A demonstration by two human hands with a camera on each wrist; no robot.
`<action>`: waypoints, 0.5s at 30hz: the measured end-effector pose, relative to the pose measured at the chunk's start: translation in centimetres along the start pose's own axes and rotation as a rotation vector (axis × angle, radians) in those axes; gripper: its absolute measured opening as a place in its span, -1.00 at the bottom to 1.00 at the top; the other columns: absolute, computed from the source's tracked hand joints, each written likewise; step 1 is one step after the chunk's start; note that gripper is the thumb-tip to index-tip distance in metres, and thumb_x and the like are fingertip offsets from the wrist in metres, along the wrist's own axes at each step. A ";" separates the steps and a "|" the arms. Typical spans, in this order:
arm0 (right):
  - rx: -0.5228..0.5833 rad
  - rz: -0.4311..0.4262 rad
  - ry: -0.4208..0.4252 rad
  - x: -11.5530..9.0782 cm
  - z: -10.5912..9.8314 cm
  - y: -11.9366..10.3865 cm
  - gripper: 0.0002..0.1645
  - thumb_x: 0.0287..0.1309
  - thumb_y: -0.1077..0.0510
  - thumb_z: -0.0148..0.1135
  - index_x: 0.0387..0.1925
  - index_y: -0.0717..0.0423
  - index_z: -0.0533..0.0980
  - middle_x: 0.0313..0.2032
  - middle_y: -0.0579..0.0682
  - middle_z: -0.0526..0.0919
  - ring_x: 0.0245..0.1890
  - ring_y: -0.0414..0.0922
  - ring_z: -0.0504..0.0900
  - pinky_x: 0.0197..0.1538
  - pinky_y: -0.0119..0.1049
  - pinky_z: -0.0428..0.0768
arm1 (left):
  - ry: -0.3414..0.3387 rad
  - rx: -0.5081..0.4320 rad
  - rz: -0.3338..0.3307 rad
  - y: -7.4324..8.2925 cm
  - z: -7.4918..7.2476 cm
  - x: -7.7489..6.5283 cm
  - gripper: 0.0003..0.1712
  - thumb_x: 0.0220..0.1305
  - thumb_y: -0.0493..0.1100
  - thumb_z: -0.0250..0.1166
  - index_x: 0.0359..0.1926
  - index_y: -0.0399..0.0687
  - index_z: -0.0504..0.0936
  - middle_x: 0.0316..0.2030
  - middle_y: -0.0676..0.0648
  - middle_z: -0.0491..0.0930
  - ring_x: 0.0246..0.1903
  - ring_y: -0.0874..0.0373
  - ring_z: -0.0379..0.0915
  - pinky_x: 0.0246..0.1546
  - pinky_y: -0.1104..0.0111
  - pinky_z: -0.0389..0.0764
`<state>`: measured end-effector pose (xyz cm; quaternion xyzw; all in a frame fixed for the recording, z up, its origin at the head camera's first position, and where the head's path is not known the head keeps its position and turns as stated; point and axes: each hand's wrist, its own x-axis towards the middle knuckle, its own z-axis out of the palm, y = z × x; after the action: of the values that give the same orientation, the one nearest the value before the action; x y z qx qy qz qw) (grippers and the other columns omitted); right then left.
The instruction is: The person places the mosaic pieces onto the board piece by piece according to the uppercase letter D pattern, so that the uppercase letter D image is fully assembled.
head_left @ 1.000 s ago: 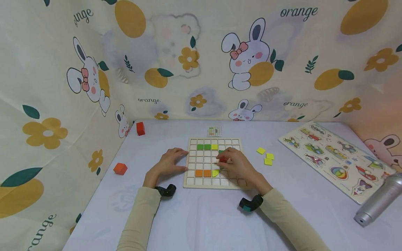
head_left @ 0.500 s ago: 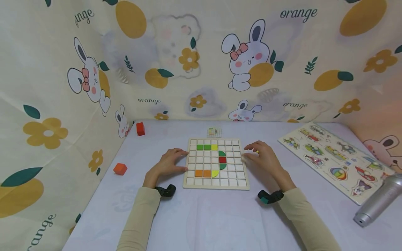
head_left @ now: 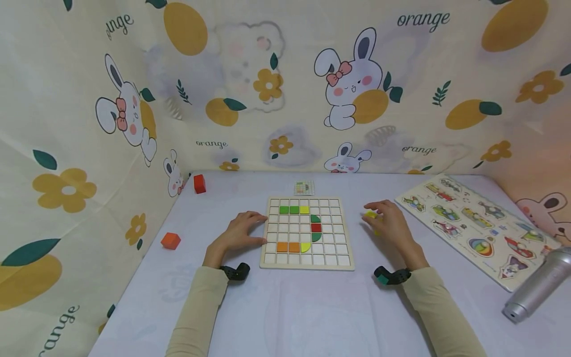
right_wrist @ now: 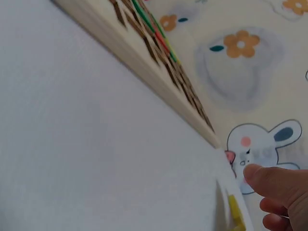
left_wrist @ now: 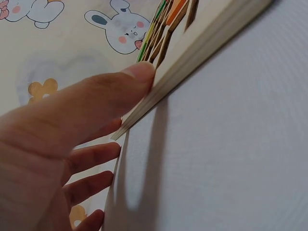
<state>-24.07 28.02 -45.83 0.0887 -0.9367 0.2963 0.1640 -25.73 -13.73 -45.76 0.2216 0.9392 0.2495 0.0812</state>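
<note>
Centrally on the counter (head_left: 285,312) a wooden grid board (head_left: 307,232) is laid flat, and its left edge is touched by the left hand (head_left: 241,232). In the left wrist view the thumb is seen pressed against the board's side, with the other fingers stretched out loosely beyond it; nothing is gripped.

To the right of the board, well apart from its edge, the right hand (head_left: 389,224) is held low over the loose yellow tiles (head_left: 370,214). One tile is seen at the fingertips, while the others are mostly hidden under the palm. The fingers are curved downward over them, but whether a tile is actually pinched cannot be told from the head view, and in the right wrist view only a thumb tip and a yellow edge (right_wrist: 235,211) are shown.

On the board, two green squares and a yellow one are set in the second row, a green half-round, a red square (head_left: 315,227) and another green half-round are stacked in one column, and two orange squares with a yellow quarter-round are placed lower down.

A small pattern card (head_left: 304,187) is laid behind the board. Two orange-red cubes (head_left: 171,240) are left at the far left, a picture puzzle board (head_left: 479,225) at the right, and a silver cylinder (head_left: 537,285) at the right edge.
</note>
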 end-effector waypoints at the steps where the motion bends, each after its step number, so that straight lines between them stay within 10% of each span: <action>1: -0.001 0.015 -0.005 0.0 0.0 0.1 -0.64 0.03 0.18 0.36 -0.11 0.23 0.57 -0.16 0.18 0.53 -0.17 0.10 0.48 -0.11 0.01 0.46 | -0.001 0.000 -0.001 0.0 0.0 0.0 -0.22 0.02 0.17 0.37 0.28 0.13 0.38 0.26 -0.05 0.28 0.27 -0.01 0.08 0.28 -0.04 0.09; 15: -0.019 0.053 -0.042 -0.2 0.7 1.7 -0.67 0.08 0.19 0.31 -0.11 0.26 0.56 -0.20 0.20 0.54 -0.14 0.11 0.47 -0.05 0.06 0.44 | -0.006 -0.004 -0.006 0.0 0.0 0.1 -0.22 0.02 0.17 0.37 0.28 0.14 0.37 0.26 -0.06 0.28 0.28 -0.01 0.07 0.28 -0.03 0.08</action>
<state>-24.45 28.99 -47.29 0.0683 -0.9448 0.2895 0.1373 -25.79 -13.71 -45.81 0.2194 0.9392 0.2503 0.0850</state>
